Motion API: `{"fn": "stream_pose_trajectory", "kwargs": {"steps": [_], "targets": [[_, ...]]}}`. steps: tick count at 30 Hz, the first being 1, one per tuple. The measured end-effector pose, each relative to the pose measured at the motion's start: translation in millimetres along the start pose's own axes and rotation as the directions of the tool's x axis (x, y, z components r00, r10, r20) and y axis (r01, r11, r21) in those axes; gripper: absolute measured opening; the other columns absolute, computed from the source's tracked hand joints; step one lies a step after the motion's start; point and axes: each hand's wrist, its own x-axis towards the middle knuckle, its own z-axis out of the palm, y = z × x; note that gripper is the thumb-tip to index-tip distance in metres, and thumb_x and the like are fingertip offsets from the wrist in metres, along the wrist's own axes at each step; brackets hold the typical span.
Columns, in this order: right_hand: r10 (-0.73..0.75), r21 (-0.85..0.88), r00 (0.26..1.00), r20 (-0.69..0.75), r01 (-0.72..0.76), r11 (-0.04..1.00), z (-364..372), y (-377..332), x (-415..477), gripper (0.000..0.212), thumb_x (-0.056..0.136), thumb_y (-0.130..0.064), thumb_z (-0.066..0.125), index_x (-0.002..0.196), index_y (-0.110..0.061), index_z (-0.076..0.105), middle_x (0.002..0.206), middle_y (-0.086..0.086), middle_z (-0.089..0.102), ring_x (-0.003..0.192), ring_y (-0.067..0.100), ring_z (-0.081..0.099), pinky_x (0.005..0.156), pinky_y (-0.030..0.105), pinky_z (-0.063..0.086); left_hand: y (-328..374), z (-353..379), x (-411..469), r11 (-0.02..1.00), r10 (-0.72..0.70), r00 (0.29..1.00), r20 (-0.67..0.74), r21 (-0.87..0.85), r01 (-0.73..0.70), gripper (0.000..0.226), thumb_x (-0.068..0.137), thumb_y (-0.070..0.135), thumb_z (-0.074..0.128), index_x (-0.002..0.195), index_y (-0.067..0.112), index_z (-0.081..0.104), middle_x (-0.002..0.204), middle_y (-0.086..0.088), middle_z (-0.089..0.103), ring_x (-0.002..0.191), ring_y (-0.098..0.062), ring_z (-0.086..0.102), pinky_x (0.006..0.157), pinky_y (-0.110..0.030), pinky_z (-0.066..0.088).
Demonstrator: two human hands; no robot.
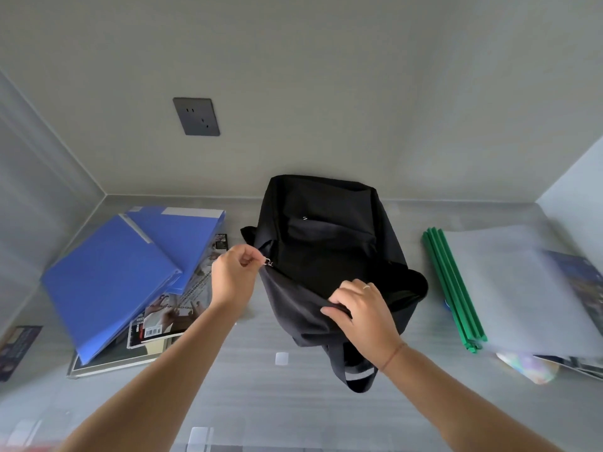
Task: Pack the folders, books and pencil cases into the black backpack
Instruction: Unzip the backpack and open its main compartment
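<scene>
left hand [233,275] on backpack [326,243] zipper pull [268,262]

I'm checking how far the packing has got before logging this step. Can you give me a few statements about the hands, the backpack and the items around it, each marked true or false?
1. The left hand pinches the zipper pull of the black backpack. True.
2. The right hand holds a blue folder. False: it grips the backpack's fabric edge near the opening.
3. The blue folders lie left of the backpack, on top of books. True.
4. The green-spined folders are already inside the backpack. False: they lie on the table to its right.
5. A wall socket sits on the wall behind the table. True.
</scene>
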Motion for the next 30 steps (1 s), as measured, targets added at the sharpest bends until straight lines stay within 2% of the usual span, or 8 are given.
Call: {"fn": "stream_pose_trajectory", "kwargs": {"steps": [6, 9, 11, 13, 17, 22, 26, 30], "targets": [[0.051, 0.09, 0.998, -0.048, -0.047, 0.995, 4.0, -4.5, -29.5, 0.026, 0.084, -0.036, 0.057, 0.068, -0.016, 0.062, 0.068, -0.006, 0.057, 0.068, 0.014, 0.054, 0.069, 0.024, 0.041, -7.3, 4.6, 38.8, 0.999, 0.03, 0.999, -0.026, 0.045, -0.029, 0.019, 0.084, 0.001, 0.057, 0.075, 0.016, 0.067, 0.079, 0.0, 0.069, 0.073, -0.015, 0.063, 0.062, -0.015, 0.043], [0.106, 0.142, 0.993, -0.048, -0.098, 0.985, 6.1, -13.8, -29.7, 0.024, 0.083, -0.035, 0.058, 0.067, -0.016, 0.062, 0.067, -0.007, 0.057, 0.07, 0.011, 0.052, 0.073, 0.021, 0.04, -11.5, 10.6, 50.0, 0.993, 0.057, 0.998, 0.011, 0.102, -0.058, 0.018, 0.085, 0.004, 0.057, 0.078, 0.017, 0.066, 0.082, 0.001, 0.069, 0.076, -0.016, 0.063, 0.072, -0.028, 0.053], [0.098, 0.214, 0.995, 0.016, -0.099, 0.972, 4.9, -21.5, -25.1, 0.025, 0.085, -0.037, 0.056, 0.071, -0.018, 0.065, 0.071, -0.009, 0.058, 0.073, 0.005, 0.05, 0.075, 0.016, 0.037, -13.0, 12.7, 53.8, 0.989, 0.059, 0.996, 0.067, 0.131, -0.068, 0.011, 0.086, 0.01, 0.06, 0.089, 0.019, 0.066, 0.09, 0.001, 0.069, 0.082, -0.014, 0.062, 0.079, -0.031, 0.052], [0.067, 0.291, 0.991, 0.116, -0.098, 0.952, -1.9, -22.5, -19.4, 0.03, 0.089, -0.043, 0.049, 0.083, -0.023, 0.07, 0.081, -0.014, 0.061, 0.08, 0.001, 0.052, 0.079, 0.014, 0.036, -14.1, 13.5, 54.0, 0.963, 0.123, 0.975, 0.186, 0.216, -0.162, 0.026, 0.083, 0.022, 0.068, 0.108, 0.023, 0.063, 0.107, 0.003, 0.066, 0.102, -0.015, 0.058, 0.088, -0.03, 0.047], [0.123, 0.21, 0.975, 0.187, -0.163, 0.964, -22.7, 19.9, -7.8, 0.06, 0.079, -0.072, 0.038, 0.11, -0.031, 0.068, 0.105, -0.018, 0.06, 0.101, 0.0, 0.052, 0.093, 0.025, 0.038, -2.9, 17.0, 32.0, 0.827, 0.302, 0.747, 0.592, 0.226, -0.514, 0.053, 0.066, 0.054, 0.074, 0.114, 0.034, 0.064, 0.137, 0.012, 0.048, 0.135, -0.012, 0.03, 0.113, -0.04, 0.023], [0.173, 0.038, 0.886, 0.43, -0.21, 0.977, -42.5, 70.0, -13.9, 0.061, 0.063, -0.068, 0.055, 0.116, -0.04, 0.061, 0.113, -0.028, 0.049, 0.114, 0.0, 0.042, 0.107, 0.036, 0.029, 4.3, 27.1, -13.8, 0.781, 0.262, 0.449, 0.854, 0.085, -0.618, 0.047, 0.069, 0.052, 0.074, 0.112, 0.036, 0.064, 0.131, 0.022, 0.05, 0.128, 0.006, 0.027, 0.109, -0.024, 0.016], [0.125, -0.002, 0.835, 0.535, -0.147, 0.989, -33.5, 71.4, -24.4, 0.054, 0.068, -0.053, 0.068, 0.12, -0.039, 0.06, 0.119, -0.024, 0.047, 0.115, -0.005, 0.034, 0.103, 0.024, 0.018, 3.2, 33.1, -29.8, 0.776, 0.258, 0.437, 0.862, 0.084, -0.625, 0.049, 0.069, 0.056, 0.071, 0.113, 0.036, 0.062, 0.126, 0.023, 0.053, 0.123, 0.008, 0.032, 0.104, -0.018, 0.014], [0.12, -0.058, 0.903, 0.413, -0.106, 0.993, -20.4, 70.7, -26.0, 0.025, 0.077, -0.038, 0.066, 0.102, -0.034, 0.07, 0.105, -0.018, 0.064, 0.105, 0.003, 0.05, 0.101, 0.025, 0.027, -0.9, 41.2, -40.1, 0.731, 0.256, 0.475, 0.842, 0.153, -0.665, 0.047, 0.075, 0.06, 0.063, 0.116, 0.036, 0.06, 0.121, 0.021, 0.057, 0.12, 0.001, 0.039, 0.106, -0.023, 0.021]]}}
